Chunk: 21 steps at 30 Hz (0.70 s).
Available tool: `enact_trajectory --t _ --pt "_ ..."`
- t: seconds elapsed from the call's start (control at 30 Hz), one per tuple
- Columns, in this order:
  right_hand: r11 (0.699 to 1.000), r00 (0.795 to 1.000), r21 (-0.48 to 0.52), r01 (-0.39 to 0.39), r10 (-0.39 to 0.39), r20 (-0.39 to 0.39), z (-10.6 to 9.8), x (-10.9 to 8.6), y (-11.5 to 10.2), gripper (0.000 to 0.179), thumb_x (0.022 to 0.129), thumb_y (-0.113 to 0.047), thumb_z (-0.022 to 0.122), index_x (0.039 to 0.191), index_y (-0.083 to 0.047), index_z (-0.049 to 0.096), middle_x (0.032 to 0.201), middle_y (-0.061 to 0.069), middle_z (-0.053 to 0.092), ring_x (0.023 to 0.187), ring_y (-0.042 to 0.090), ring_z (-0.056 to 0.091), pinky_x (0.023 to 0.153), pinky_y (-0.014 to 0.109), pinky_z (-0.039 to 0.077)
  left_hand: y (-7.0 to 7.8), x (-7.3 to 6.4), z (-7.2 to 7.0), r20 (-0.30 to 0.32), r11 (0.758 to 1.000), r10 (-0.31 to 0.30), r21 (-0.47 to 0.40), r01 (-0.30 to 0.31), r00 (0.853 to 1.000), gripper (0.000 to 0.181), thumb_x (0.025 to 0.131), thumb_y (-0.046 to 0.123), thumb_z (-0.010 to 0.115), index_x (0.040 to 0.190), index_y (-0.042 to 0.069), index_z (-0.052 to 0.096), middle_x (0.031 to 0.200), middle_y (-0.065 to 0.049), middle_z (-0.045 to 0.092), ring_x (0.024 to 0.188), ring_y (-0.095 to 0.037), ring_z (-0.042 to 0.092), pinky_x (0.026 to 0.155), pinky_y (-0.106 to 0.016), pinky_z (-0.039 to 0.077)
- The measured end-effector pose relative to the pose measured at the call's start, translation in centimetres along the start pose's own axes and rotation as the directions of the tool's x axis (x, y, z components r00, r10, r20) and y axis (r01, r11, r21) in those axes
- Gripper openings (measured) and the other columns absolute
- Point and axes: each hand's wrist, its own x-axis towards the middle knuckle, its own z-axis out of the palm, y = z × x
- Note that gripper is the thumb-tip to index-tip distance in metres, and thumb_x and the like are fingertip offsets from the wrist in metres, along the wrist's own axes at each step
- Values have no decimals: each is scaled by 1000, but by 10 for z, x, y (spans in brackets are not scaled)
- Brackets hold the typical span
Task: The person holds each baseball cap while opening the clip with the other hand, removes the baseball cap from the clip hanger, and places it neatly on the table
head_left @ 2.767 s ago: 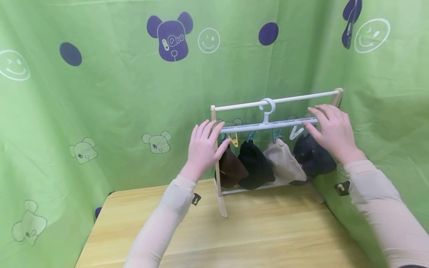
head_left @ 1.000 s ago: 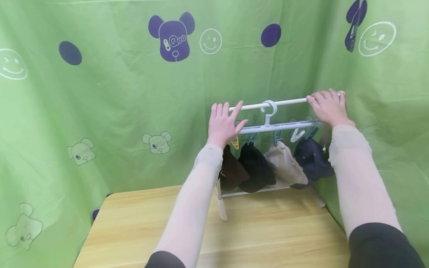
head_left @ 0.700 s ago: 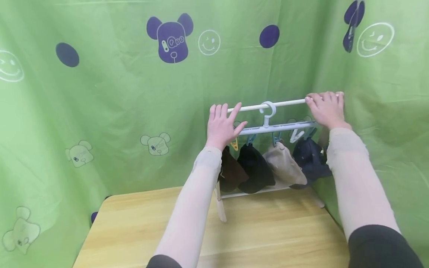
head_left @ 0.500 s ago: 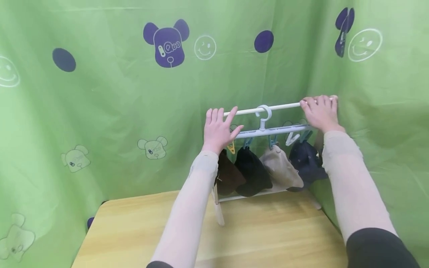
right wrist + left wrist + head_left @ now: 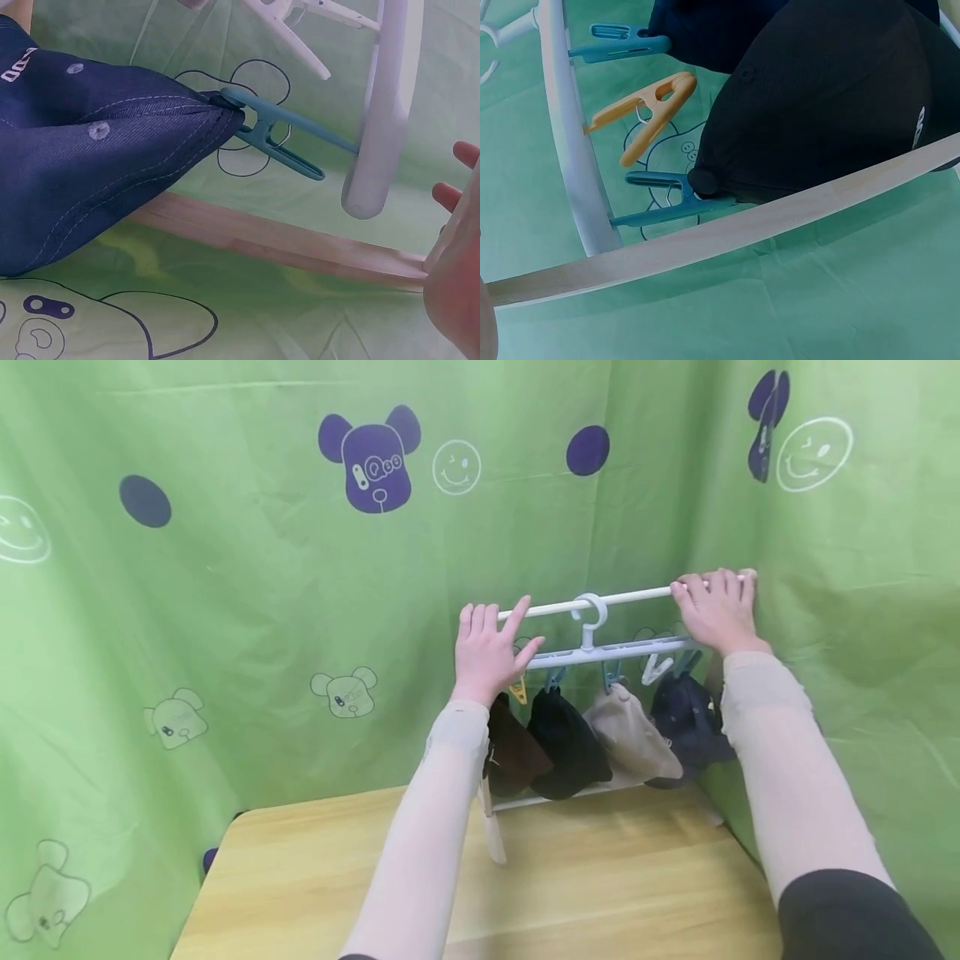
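Note:
A light wooden rack stands on the table, its white top rod (image 5: 633, 596) carrying a pale blue clip hanger (image 5: 592, 655) by the hook. My left hand (image 5: 486, 653) rests on the rod's left end, thumb spread away from it. At the other end, my right hand (image 5: 718, 612) has its fingers bent over the rod. Teal clips hold a dark brown cap (image 5: 517, 750), a black cap (image 5: 567, 743), a beige cap (image 5: 632, 735) and a navy cap (image 5: 684, 718). A yellow clip (image 5: 654, 112) and a white clip (image 5: 656, 668) hang without caps.
The wood-grain table (image 5: 330, 877) reaches toward me in front of the rack. Green printed curtain (image 5: 247, 610) closes in behind and along both sides. The rack's right foot stands close to the curtain.
Both hands moved up and outward from the ends of the hanger to the ends of the top rod. Over the last second they stay there; only the view shifts slightly.

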Motion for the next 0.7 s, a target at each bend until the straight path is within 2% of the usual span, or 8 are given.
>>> enact_trajectory --t 0.27,0.7 --pt "1000 1000 4 -16 16 -5 -4 -7 -5 71 101 -55 7 149 -9 31 148 35 22 145 52 1 112 62 -25 -3 -2 1 -40 1000 11 -14 -12 999 67 92 71 35 152 40 27 124 -5 54 120 -24 45 119 -41 21" --pt "998 999 -20 -52 52 3 -3 -13 -31 71 101 -55 7 150 -10 30 153 34 18 147 50 -2 113 61 -25 -21 -10 -1 -127 999 14 -41 -19 992 64 93 68 39 149 38 36 126 -6 56 119 -25 48 118 -42 24"
